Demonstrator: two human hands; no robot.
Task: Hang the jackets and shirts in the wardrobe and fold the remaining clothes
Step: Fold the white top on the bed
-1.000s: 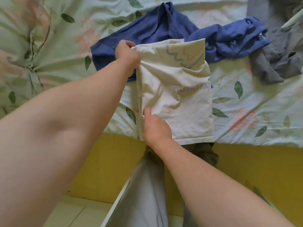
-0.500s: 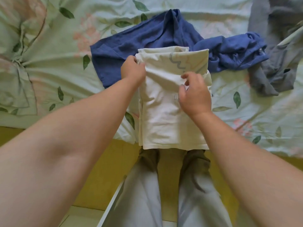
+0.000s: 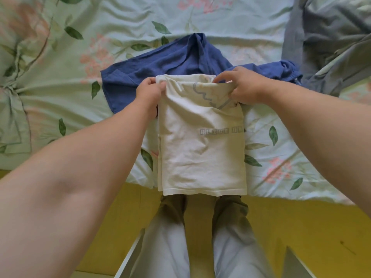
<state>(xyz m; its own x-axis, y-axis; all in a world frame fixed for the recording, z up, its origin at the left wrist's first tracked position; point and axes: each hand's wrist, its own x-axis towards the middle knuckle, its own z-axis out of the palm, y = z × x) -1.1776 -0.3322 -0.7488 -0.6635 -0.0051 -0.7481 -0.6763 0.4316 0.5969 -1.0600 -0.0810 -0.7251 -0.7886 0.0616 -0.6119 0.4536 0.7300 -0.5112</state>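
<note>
A cream T-shirt with a grey print hangs folded lengthwise over the near edge of the bed. My left hand grips its top left corner. My right hand pinches its top right corner, so both hands hold the upper edge. Behind it a crumpled blue garment lies on the bed, partly hidden by the T-shirt and my hands. A grey garment lies heaped at the far right of the bed.
The bed is covered by a pale green floral sheet. Its yellow side panel faces me. My legs in light trousers stand against it, below the T-shirt's hem.
My right hand has gone from the T-shirt's lower left edge up to its top right corner. The left hand kept its hold on the top left corner. The view tilted downward.
</note>
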